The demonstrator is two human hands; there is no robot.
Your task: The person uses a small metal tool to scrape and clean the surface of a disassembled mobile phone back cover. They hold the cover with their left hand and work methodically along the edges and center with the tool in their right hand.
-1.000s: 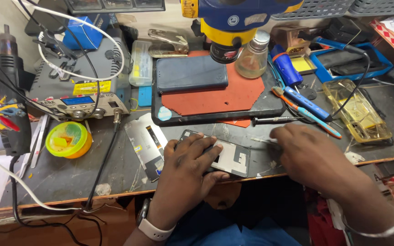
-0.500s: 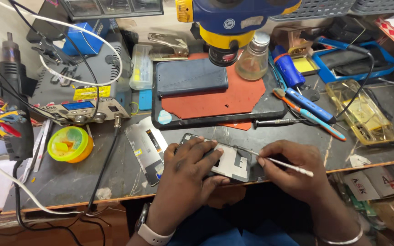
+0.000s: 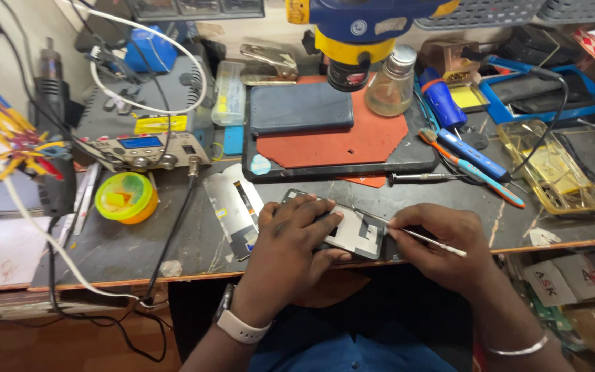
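- The opened phone (image 3: 352, 231) lies flat at the workbench (image 3: 139, 251) front edge, silver inner plates exposed.
- The left hand (image 3: 290, 238) presses down on it, fingers spread.
- The right hand (image 3: 442, 244) pinches thin tweezers (image 3: 408, 233), tip touching the phone.

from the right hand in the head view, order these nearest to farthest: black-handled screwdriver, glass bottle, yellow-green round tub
Measured from the right hand, which holds a thin tool:
1. Black-handled screwdriver, lying just above the hand, toward the back of the bench.
2. Glass bottle, farther back, on the red mat beside the microscope head.
3. Yellow-green round tub, far off to the left, past the left hand.
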